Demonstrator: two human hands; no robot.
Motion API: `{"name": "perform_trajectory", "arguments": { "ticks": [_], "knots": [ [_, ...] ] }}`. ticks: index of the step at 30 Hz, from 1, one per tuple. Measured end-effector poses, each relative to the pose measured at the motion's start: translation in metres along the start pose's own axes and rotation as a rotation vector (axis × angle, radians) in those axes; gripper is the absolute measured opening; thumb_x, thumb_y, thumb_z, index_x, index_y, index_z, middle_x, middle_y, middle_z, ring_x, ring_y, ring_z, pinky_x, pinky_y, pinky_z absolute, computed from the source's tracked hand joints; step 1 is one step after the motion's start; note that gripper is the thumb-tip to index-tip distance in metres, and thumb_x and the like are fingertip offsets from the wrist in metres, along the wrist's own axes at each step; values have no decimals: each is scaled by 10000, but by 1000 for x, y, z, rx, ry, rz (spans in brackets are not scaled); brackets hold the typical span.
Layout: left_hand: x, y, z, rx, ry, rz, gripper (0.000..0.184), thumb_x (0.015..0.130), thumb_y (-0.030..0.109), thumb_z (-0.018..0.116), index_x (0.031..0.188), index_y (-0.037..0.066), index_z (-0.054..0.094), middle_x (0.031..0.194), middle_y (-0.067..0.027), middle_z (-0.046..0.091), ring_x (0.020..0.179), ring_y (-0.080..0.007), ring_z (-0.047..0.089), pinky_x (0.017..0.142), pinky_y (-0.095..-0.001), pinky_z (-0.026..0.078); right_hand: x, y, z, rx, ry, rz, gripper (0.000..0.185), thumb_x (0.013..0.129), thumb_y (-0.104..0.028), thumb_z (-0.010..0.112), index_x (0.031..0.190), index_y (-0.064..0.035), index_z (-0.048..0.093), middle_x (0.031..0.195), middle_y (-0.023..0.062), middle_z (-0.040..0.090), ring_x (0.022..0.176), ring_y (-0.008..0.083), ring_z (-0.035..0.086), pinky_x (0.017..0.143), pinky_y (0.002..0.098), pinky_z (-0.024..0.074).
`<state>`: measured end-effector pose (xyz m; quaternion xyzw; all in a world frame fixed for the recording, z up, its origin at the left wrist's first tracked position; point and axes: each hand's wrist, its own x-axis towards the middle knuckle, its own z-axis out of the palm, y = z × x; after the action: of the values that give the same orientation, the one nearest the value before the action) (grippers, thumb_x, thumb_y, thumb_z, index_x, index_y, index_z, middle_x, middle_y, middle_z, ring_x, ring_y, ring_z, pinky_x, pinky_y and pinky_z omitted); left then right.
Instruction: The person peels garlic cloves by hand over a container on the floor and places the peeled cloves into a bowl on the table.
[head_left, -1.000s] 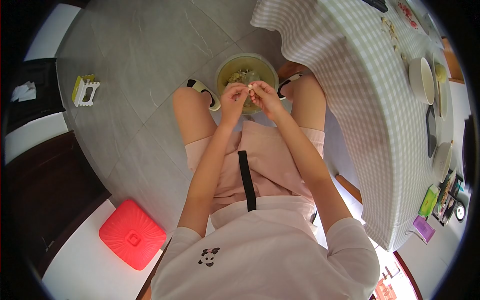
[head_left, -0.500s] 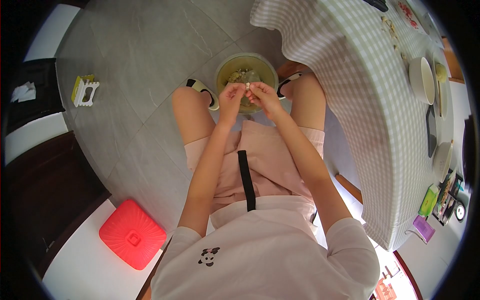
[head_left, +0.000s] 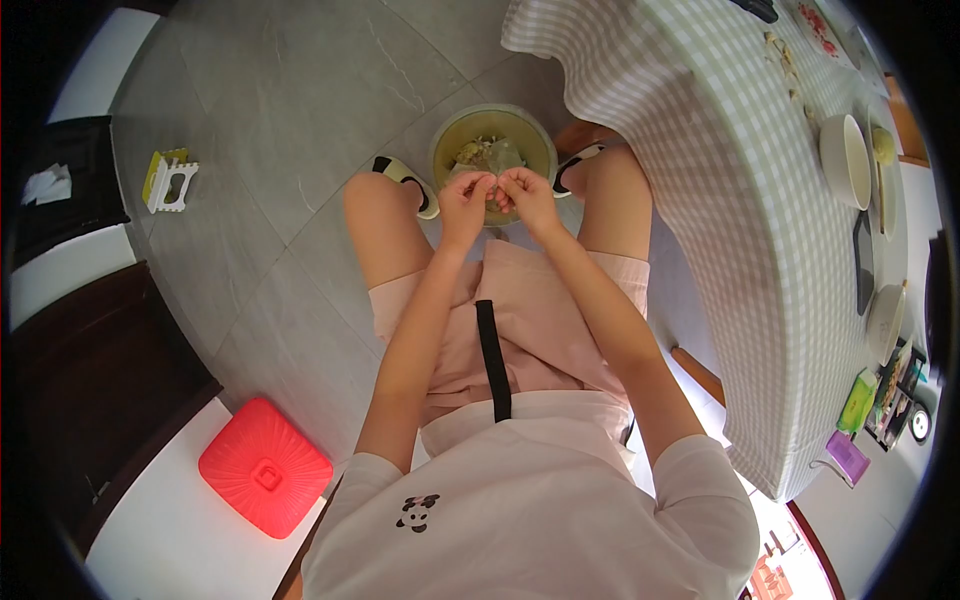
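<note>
Watching remotely, I'm seeing the left hand [head_left: 463, 209] and right hand [head_left: 532, 203] curling narrowly above the bucket [head_left: 537, 136], I cannot tell around what, and worrying a slack grip could be dropping anything small onto the scraps [head_left: 476, 152].

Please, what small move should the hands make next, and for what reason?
Perhaps draw the left hand and right hand slightly apart above the bucket: their pinched fingertips are close together over its near side, and pale scraps lie inside, so loose bits would likely fall there. Anything pinched is hidden.
</note>
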<state>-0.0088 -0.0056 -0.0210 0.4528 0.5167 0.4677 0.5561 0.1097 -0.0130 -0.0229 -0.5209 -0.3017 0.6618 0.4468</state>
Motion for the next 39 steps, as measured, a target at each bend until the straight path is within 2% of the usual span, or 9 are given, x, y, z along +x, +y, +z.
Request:
{"name": "perform_trajectory", "arguments": {
  "ticks": [12,14,18,20,24,27,32,35,39],
  "knots": [
    [2,6,-2,-121,-4,25,91,752,32,554,774,-52,578,713,-54,546,614,-100,504,568,-202,412,-2,-10,-1,153,-34,98,107,822,-120,488,811,-20,524,644,11,526,531,73,471,478,191,391],
    [2,9,-4,-167,-18,32,76,761,36,553,792,-26,585,714,-38,559,617,-89,500,582,-201,409,-2,-13,2,122,-82,-75,98,824,-111,486,840,-19,515,652,6,523,546,80,478,493,200,404],
    [2,16,-5,-171,-23,60,87,759,34,555,809,-31,585,744,-41,554,624,-92,495,585,-201,403,-6,-15,0,-66,-86,-139,87,815,-94,491,817,-11,519,635,25,520,552,91,481,502,214,404],
    [1,19,-4,-172,-64,27,91,760,29,551,801,-46,584,793,-51,534,640,-94,493,579,-193,400,-9,-17,-1,-443,-24,-377,82,805,-80,490,789,-6,519,615,49,509,548,98,471,502,221,390],
    [0,18,-3,-213,-102,4,91,766,27,541,808,-46,578,799,-50,527,644,-96,491,584,-197,399,-9,-12,1,-503,49,-459,81,797,-70,487,768,0,517,602,69,492,547,99,464,508,224,382],
    [-1,20,-2,-225,-115,23,87,774,21,527,805,-46,573,790,-48,524,655,-98,490,598,-203,400,-8,-8,5,-451,88,-425,90,803,-68,475,754,-3,513,594,43,485,543,93,449,506,217,374],
    [-2,18,-2,-320,-107,3,130,799,82,520,820,-33,577,791,-45,536,688,-98,491,622,-209,400,-14,-18,13,54,6,-115,138,840,-109,451,733,-33,495,586,-21,447,502,54,382,447,189,315],
    [-1,18,-4,-359,-100,-141,159,807,98,515,894,-22,571,821,-46,556,700,-98,498,646,-217,412,-11,-15,9,74,-95,-165,167,859,-194,432,766,-67,487,574,-24,427,479,43,363,411,172,264],
    [1,19,-5,-474,-124,-237,196,800,124,534,931,-18,562,833,-44,569,723,-94,518,662,-220,428,-10,-18,9,95,-48,-129,145,847,-148,457,759,-37,490,577,-20,437,483,49,378,427,175,299]
  ]
}}
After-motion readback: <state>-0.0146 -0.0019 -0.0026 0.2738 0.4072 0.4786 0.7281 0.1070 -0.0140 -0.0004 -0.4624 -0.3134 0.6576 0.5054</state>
